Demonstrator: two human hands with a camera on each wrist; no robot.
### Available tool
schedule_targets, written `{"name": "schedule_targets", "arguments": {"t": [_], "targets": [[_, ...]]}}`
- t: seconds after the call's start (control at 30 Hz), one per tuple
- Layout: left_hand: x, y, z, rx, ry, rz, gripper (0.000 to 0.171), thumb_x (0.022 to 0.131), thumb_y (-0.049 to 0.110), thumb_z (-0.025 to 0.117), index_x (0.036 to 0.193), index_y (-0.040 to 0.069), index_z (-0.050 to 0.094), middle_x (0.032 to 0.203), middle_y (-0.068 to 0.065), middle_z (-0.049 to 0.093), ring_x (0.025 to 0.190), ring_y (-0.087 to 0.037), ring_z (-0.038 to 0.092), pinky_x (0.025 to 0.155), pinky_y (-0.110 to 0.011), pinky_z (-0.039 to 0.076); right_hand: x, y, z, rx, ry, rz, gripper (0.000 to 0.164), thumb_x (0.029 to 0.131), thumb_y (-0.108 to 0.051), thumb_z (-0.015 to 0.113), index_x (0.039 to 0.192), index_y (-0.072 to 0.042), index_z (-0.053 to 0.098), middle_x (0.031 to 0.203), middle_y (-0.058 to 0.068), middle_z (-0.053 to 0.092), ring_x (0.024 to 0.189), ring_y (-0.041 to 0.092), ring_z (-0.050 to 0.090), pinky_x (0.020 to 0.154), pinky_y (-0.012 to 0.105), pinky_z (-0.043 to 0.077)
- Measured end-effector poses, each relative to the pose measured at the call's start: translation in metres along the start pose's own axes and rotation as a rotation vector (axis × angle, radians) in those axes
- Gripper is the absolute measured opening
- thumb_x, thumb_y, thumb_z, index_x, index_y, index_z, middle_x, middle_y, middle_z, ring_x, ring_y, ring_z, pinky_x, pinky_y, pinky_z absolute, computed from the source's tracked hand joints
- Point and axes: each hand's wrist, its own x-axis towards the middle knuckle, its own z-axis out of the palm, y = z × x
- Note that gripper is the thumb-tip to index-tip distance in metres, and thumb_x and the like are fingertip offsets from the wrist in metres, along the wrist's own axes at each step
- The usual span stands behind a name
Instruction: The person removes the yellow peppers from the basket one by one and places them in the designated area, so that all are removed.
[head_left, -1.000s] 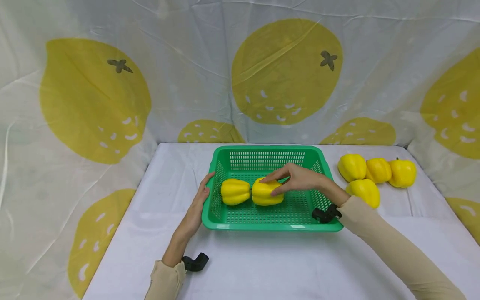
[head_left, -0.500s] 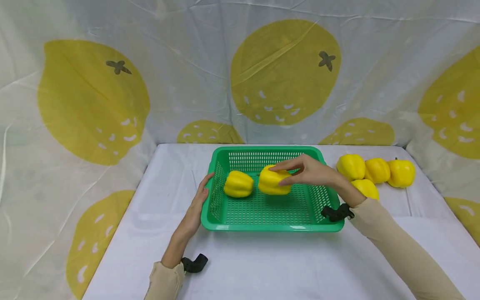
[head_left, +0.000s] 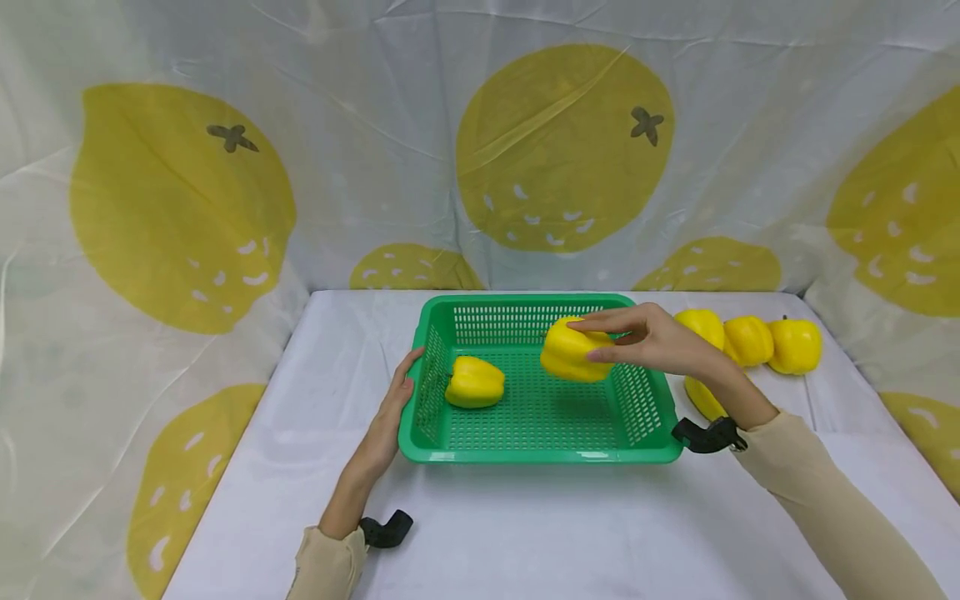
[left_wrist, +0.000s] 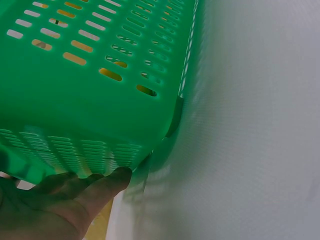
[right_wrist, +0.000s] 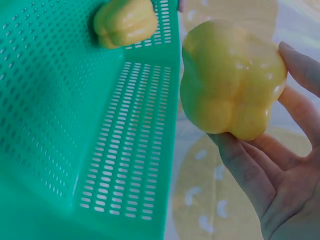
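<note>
My right hand (head_left: 660,340) holds a yellow bell pepper (head_left: 573,350) between thumb and fingers, raised above the right half of a green plastic basket (head_left: 540,456). In the right wrist view the pepper (right_wrist: 232,82) shows its lobed end, with fingers below it and the thumb at its side. Another yellow bell pepper (head_left: 476,383) lies on its side in the basket's left part. My left hand (head_left: 384,425) rests against the basket's left side. In the left wrist view its fairly straight fingers (left_wrist: 102,192) touch the slotted outer wall.
Several more yellow bell peppers (head_left: 795,347) sit on the white-covered table (head_left: 525,533) to the right of the basket, partly behind my right forearm. A lemon-print cloth (head_left: 375,167) hangs behind the table and at its sides.
My right hand has lifted the pepper from the basket floor and carried it up and right. The left pepper has rolled, its stem end now to the left. My left hand stays put.
</note>
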Motion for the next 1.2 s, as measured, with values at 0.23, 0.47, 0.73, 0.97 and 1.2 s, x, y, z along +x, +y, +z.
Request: {"name": "schedule_targets", "arguments": {"t": [0.23, 0.47, 0.73, 0.97, 1.2], "targets": [[0.000, -0.001, 0.001, -0.009, -0.005, -0.009, 0.050, 0.114, 0.045, 0.017, 0.163, 0.041, 0.016, 0.174, 0.004, 0.007, 0.156, -0.027, 0.014, 0.124, -0.060, 0.009, -0.028, -0.007, -0.011, -0.071, 0.173, 0.066, 0.045, 0.097, -0.016, 0.074, 0.141, -0.020, 0.066, 0.152, 0.010, 0.057, 0.128, -0.012, 0.051, 0.090, 0.019, 0.054], [0.001, -0.001, 0.002, -0.015, -0.005, -0.005, 0.050, 0.114, 0.045, 0.017, 0.164, 0.041, 0.016, 0.175, 0.004, 0.007, 0.157, -0.026, 0.014, 0.125, -0.059, 0.009, -0.057, -0.010, -0.027, -0.195, 0.319, 0.133, 0.048, 0.096, -0.019, 0.075, 0.142, -0.026, 0.065, 0.153, 0.007, 0.057, 0.134, -0.002, 0.052, 0.094, 0.016, 0.051], [0.001, 0.001, 0.002, -0.010, -0.005, 0.000, 0.050, 0.114, 0.044, 0.017, 0.164, 0.040, 0.017, 0.174, 0.004, 0.007, 0.156, -0.027, 0.014, 0.125, -0.060, 0.009, -0.086, 0.005, -0.034, -0.204, 0.477, 0.151, 0.048, 0.095, -0.013, 0.076, 0.141, -0.019, 0.066, 0.138, -0.029, 0.058, 0.117, -0.017, 0.054, 0.084, 0.005, 0.050], [0.000, 0.000, 0.002, -0.012, -0.004, -0.008, 0.050, 0.114, 0.044, 0.017, 0.163, 0.041, 0.017, 0.174, 0.004, 0.007, 0.156, -0.027, 0.014, 0.124, -0.061, 0.008, -0.110, 0.022, -0.040, -0.245, 0.572, 0.206, 0.047, 0.092, -0.015, 0.080, 0.137, -0.016, 0.069, 0.133, -0.035, 0.055, 0.117, -0.021, 0.049, 0.083, 0.000, 0.046], [-0.001, 0.002, 0.001, -0.013, 0.002, 0.000, 0.050, 0.114, 0.044, 0.017, 0.164, 0.040, 0.017, 0.174, 0.004, 0.007, 0.156, -0.028, 0.015, 0.124, -0.059, 0.011, -0.133, 0.036, -0.050, -0.247, 0.611, 0.298, 0.050, 0.093, -0.024, 0.080, 0.140, -0.015, 0.066, 0.135, -0.032, 0.054, 0.117, -0.020, 0.044, 0.080, -0.001, 0.045]]}}
